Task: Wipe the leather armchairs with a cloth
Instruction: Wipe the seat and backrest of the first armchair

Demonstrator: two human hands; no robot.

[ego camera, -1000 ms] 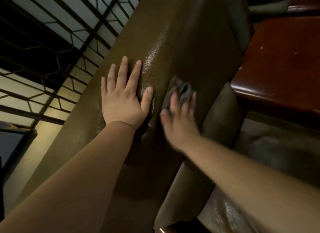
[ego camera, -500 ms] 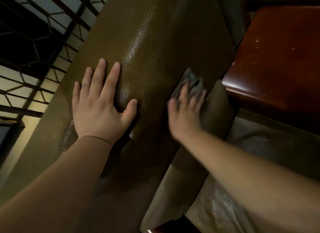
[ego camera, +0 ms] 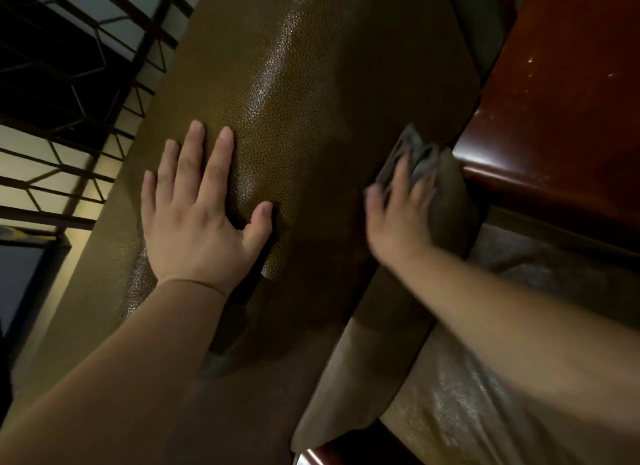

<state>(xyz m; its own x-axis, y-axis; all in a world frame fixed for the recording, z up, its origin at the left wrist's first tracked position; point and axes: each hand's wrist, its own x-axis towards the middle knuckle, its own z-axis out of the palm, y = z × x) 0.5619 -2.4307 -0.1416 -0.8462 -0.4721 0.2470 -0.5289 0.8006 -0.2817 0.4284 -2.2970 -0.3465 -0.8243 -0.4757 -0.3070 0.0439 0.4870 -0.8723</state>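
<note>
Head view: nearest, the left hand (ego camera: 197, 222) lies flat with fingers spread on the olive-brown pebbled leather armchair back (ego camera: 298, 94), palm pressing the hide. Just beyond, the blurred right hand (ego camera: 398, 215) presses a crumpled grey cloth (ego camera: 412, 156) against the backrest's right edge with straight fingers, and a glossy reddish-brown wooden armrest (ego camera: 561, 118) gleams farther right.

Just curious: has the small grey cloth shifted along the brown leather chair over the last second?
Yes. The grey cloth has slid rightward off the leather back's middle, toward the glossy red-brown wooden surface.
</note>
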